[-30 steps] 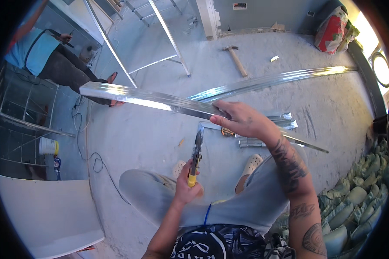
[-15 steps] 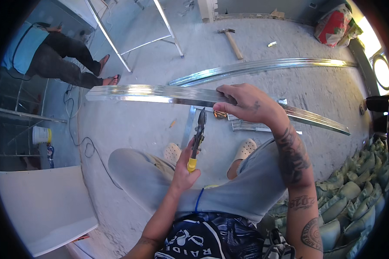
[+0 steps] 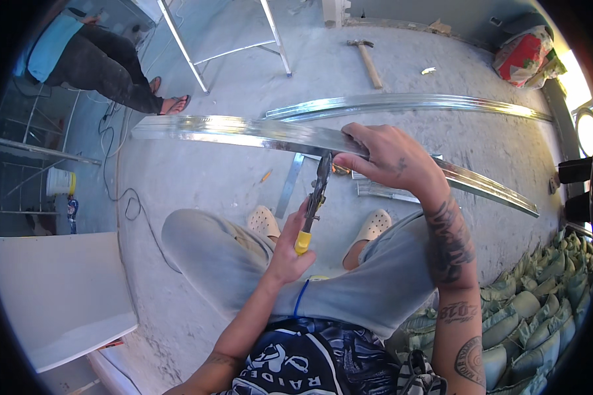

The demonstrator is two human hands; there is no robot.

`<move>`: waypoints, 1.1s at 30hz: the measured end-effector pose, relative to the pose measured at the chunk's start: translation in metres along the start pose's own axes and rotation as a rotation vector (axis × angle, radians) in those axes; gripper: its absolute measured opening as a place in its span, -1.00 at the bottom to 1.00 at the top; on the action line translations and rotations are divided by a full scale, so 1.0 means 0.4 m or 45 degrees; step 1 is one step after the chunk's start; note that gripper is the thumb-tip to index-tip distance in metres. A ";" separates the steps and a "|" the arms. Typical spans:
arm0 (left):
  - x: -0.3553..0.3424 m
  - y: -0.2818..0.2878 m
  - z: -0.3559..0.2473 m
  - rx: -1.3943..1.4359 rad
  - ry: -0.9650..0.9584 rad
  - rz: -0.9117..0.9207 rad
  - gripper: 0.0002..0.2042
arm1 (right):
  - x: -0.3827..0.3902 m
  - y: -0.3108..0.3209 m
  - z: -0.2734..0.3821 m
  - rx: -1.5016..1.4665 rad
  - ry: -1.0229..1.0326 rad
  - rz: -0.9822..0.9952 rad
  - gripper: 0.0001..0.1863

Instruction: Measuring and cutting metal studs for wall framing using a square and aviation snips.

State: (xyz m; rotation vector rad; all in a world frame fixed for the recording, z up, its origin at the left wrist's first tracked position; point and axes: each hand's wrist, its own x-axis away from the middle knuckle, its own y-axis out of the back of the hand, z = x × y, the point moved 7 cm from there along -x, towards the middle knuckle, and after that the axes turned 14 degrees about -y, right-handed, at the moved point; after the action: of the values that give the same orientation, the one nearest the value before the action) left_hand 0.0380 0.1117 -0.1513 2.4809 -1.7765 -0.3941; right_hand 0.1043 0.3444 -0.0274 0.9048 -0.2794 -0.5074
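My right hand (image 3: 396, 158) grips a long, shiny metal stud channel (image 3: 244, 133), thumb on the near edge and fingers over the top. The channel runs leftward from that hand, raised above the floor. In my left hand (image 3: 290, 255) is a pair of tin snips (image 3: 319, 187) with yellow handles, pointing upward. Their jaw tip meets the channel's near edge, just left of my right thumb. Whether the blades are around the metal I cannot tell. Partly hidden behind my right hand, a tape measure (image 3: 340, 170) lies on the floor.
More metal channels (image 3: 408, 103) and short offcuts (image 3: 385, 191) lie on the floor, with a hammer (image 3: 369, 64) beyond. A ladder (image 3: 237, 52) and a co-worker's legs (image 3: 122, 72) are at the far left. Green stuffed packs (image 3: 520, 322) pile at right; a white board (image 3: 59, 289) stands left.
The tin snips have moved up and right, from below the channel to its near edge by my right thumb. My right hand keeps its hold; the view has shifted slightly.
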 end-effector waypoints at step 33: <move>0.006 0.031 0.033 -0.117 0.259 -0.167 -0.39 | -0.011 -0.061 -0.015 0.084 -0.119 0.083 -0.42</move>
State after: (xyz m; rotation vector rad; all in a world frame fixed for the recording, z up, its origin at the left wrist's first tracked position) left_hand 0.0241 0.1065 -0.1621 2.4803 -1.4921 -0.2151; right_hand 0.0960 0.3383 -0.0508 0.9346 -0.4112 -0.4831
